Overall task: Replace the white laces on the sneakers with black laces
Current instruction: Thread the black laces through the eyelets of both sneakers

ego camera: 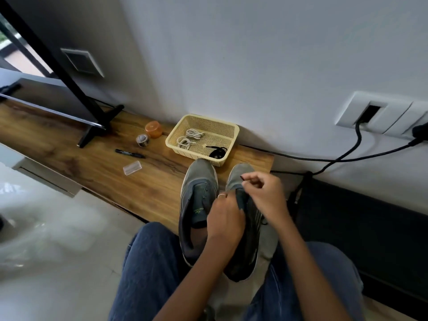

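Observation:
Two grey sneakers stand toes-forward at the near edge of a wooden shelf. The left sneaker (198,205) has no lace in its eyelets. My left hand (225,218) grips the tongue area of the right sneaker (245,242). My right hand (264,193) pinches the end of a black lace (242,178) above that shoe's toe. A cream basket (229,130) behind the shoes holds two coiled white laces (191,137) and a black lace bundle (216,152).
On the shelf (104,167) lie a black marker (130,153), a clear small case (132,168), a tape roll (142,140) and an orange lid (153,129). A monitor stand (92,133) is at the left. Black cables (347,156) run from a wall socket at the right.

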